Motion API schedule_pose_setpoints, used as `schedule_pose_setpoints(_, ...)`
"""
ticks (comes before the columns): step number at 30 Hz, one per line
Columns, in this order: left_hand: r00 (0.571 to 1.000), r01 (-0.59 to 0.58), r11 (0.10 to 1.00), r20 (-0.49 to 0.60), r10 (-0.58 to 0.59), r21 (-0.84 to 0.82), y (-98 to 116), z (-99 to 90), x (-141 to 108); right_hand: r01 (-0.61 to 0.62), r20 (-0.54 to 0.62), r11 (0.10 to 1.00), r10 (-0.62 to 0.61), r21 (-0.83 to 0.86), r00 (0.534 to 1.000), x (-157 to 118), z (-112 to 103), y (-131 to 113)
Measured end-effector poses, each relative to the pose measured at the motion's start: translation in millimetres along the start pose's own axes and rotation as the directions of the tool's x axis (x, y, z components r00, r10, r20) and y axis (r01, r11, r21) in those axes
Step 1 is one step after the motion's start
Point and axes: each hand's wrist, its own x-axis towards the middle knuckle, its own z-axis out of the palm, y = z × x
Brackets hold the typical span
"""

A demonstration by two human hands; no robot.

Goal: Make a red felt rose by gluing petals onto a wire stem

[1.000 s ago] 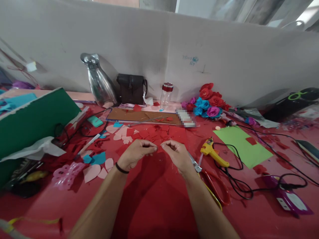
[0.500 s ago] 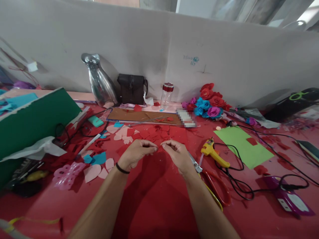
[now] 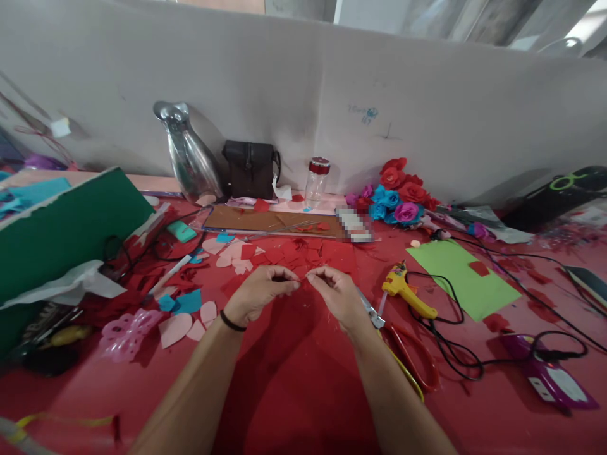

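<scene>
My left hand [image 3: 260, 292] and my right hand [image 3: 336, 296] meet almost fingertip to fingertip above the red tabletop [image 3: 294, 398]. Each has thumb and forefinger pinched together. A tiny bit of red shows between the fingertips, too small to name against the red behind it. Just beyond the hands lie loose red paper pieces [image 3: 289, 254]. Pink paper petals [image 3: 175, 328] are to the left of my left wrist. Beside my right forearm lie pliers with red and yellow handles [image 3: 415, 360], partly hidden by the arm, and a yellow glue gun [image 3: 408, 296].
A steel jug [image 3: 192, 155], dark bag [image 3: 250, 169], glass jar [image 3: 316, 186] and paper flowers [image 3: 401, 193] stand along the back wall. A green board [image 3: 71, 246] leans at left. Green paper [image 3: 467, 281], black cables and a purple power strip [image 3: 552, 373] lie at right.
Both hands keep nearly the same place and pinch. The right fingertips have shifted very slightly; everything else stays put.
</scene>
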Motion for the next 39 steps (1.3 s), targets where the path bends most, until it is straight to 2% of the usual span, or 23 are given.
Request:
schedule_pose_setpoints(11, 1.000, -0.019, 0.997, 0.008, 0.019, 0.068, 1.6, -1.0, -1.9, -0.008, 0.010, 1.000, 0.008, -0.026, 1.000, -0.3, 0.0, 0.6)
schedule_pose_setpoints(16, 1.000, 0.014, 0.999, -0.005, -0.014, 0.034, 1.7, -1.4, -2.0, 0.005, 0.013, 1.000, -0.005, -0.024, 1.000, -1.7, 1.0, -1.9)
schedule_pose_setpoints(27, 1.000, -0.001, 1.000, -0.020, 0.001, -0.027, -1.2, -1.7, -0.7, 0.023, 0.012, 0.999, -0.023, -0.033, 1.000, -0.4, -0.8, 1.6)
schedule_pose_setpoints(33, 0.999, -0.016, 1.000, -0.029, 0.015, -0.018, -0.1, -0.8, -1.6, 0.051, 0.067, 0.995, -0.045, -0.089, 0.997, 0.8, -2.0, 3.5)
schedule_pose_setpoints(39, 0.999, -0.025, 0.999, 0.037, 0.023, 0.034, 1.8, -1.1, -3.8, 0.042, 0.049, 0.995, -0.038, -0.086, 0.998, 0.2, -2.8, 2.1)
